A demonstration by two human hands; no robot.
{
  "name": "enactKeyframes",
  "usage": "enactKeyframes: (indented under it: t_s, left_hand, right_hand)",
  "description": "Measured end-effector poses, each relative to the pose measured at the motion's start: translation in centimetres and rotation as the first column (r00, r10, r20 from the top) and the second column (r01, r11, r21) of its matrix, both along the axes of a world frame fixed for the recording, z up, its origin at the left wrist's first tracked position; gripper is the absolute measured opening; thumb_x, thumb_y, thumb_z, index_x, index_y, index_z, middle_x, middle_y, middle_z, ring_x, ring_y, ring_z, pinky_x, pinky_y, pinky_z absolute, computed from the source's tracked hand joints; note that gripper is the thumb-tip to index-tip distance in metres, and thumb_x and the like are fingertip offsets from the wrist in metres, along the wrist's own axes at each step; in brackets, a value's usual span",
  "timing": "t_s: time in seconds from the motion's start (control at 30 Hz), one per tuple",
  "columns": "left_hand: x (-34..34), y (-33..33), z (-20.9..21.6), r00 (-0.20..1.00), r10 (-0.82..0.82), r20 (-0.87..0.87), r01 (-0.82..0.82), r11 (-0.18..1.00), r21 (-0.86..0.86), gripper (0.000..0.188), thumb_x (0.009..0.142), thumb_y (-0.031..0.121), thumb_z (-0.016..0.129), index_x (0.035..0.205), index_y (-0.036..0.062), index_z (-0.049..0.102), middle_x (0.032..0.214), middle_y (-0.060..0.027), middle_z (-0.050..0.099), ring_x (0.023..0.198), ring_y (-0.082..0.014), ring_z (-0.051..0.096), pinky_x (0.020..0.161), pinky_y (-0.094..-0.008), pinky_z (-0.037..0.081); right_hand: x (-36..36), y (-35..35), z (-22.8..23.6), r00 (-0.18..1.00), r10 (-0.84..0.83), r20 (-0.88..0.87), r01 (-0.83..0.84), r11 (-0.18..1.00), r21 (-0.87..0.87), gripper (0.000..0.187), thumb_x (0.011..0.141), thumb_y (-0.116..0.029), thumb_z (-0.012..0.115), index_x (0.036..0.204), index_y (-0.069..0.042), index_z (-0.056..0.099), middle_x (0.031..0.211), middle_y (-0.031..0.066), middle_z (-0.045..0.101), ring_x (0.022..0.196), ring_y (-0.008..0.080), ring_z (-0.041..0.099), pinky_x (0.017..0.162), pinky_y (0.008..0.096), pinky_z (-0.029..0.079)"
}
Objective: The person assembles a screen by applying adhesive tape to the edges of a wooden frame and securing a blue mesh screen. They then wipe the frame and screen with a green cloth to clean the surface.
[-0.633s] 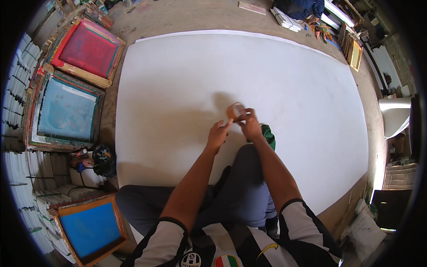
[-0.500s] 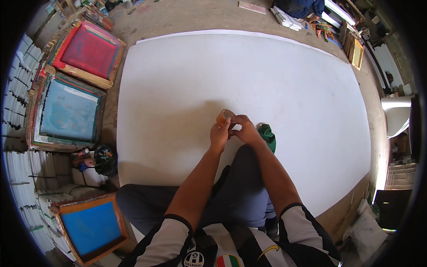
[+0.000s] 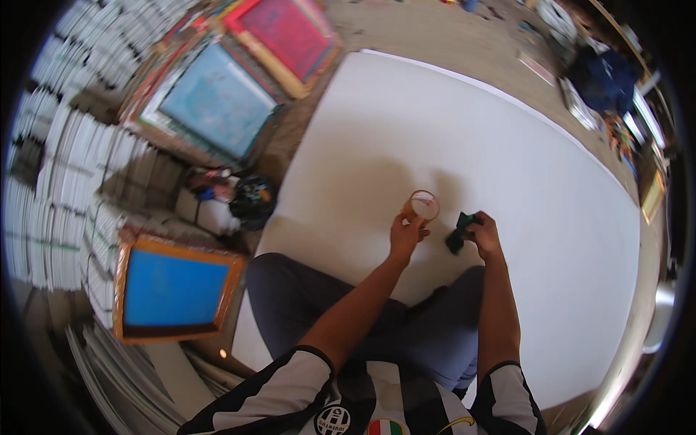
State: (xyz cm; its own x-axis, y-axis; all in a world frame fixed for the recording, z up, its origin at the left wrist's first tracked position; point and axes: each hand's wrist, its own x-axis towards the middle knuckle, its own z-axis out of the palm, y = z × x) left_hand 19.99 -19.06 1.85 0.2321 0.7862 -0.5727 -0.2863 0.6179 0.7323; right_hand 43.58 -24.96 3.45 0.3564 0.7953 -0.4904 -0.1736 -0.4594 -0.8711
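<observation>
My left hand (image 3: 407, 235) is closed on a roll of brown tape (image 3: 414, 211), its round core turned up toward me. A little to the right, my right hand (image 3: 483, 235) pinches a crumpled dark green cloth (image 3: 459, 233) that hangs from its fingers. Both hands are over a large white sheet (image 3: 362, 138) on the floor, in front of my folded legs. A gap separates the tape from the cloth.
Stacked framed screens stand at the left: a red one (image 3: 283, 36), a light blue one (image 3: 217, 100) and a bright blue one (image 3: 174, 284). Behind them rise bundled white stacks (image 3: 61, 174). A black plastic bag (image 3: 254, 197) lies by the sheet's left edge. A person (image 3: 603, 78) is at the far right.
My hands have separated. The right one has picked up the green cloth from the sheet, while the left keeps the tape roll. My view has turned toward the left.
</observation>
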Motion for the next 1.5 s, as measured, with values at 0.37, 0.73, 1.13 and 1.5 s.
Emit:
enactKeyframes:
  t_s: [0.37, 0.73, 1.13, 1.5]
  left_hand:
    - [-17.6, 7.3, 5.3, 0.709, 0.682, 0.177, -0.695, 0.719, 0.016, 0.041, 0.102, 0.025, 0.066, 0.132, 0.0020, 0.049, 0.115, -0.0156, 0.069, 0.094, -0.0218, 0.072, 0.080, -0.0322, 0.060]
    - [-39.8, 15.0, 6.2, 0.321, 0.946, 0.049, -0.917, 0.297, 0.266, 0.045, 0.098, 0.026, 0.070, 0.134, 0.0024, 0.057, 0.111, -0.0097, 0.070, 0.089, -0.0158, 0.068, 0.073, -0.0259, 0.051]
    - [-48.8, 19.6, -0.8, 0.240, 0.950, -0.200, -0.945, 0.276, 0.173, 0.059, 0.100, 0.038, 0.061, 0.144, 0.0011, 0.053, 0.134, -0.0158, 0.066, 0.120, -0.0295, 0.064, 0.101, -0.0390, 0.049]
    - [-47.6, 19.1, 1.5, 0.314, 0.934, -0.172, -0.948, 0.301, -0.102, 0.063, 0.099, 0.050, 0.062, 0.141, 0.0050, 0.052, 0.133, -0.0117, 0.058, 0.096, -0.0277, 0.061, 0.085, -0.0432, 0.047]
  right_hand:
    - [-30.5, 19.3, 4.8, 0.899, 0.251, 0.359, -0.395, 0.819, 0.417, 0.032, 0.083, -0.005, 0.077, 0.112, 0.002, 0.067, 0.105, 0.0111, 0.071, 0.093, 0.0188, 0.070, 0.078, 0.0326, 0.058]
    - [-56.0, 28.5, 4.7, 0.860, 0.326, 0.392, -0.509, 0.581, 0.635, 0.029, 0.089, 0.003, 0.074, 0.116, -0.001, 0.062, 0.097, 0.0062, 0.068, 0.090, 0.0108, 0.064, 0.078, 0.0273, 0.053]
    - [-62.8, 31.7, 1.7, 0.306, 0.491, 0.815, -0.888, 0.456, 0.058, 0.047, 0.093, -0.030, 0.072, 0.136, -0.012, 0.067, 0.139, 0.0234, 0.056, 0.130, 0.0439, 0.052, 0.108, 0.0503, 0.046]
    - [-59.4, 30.1, 2.4, 0.420, 0.548, 0.724, -0.873, 0.461, 0.157, 0.033, 0.089, -0.021, 0.073, 0.120, -0.008, 0.073, 0.141, 0.0244, 0.058, 0.124, 0.0412, 0.060, 0.102, 0.0468, 0.050]
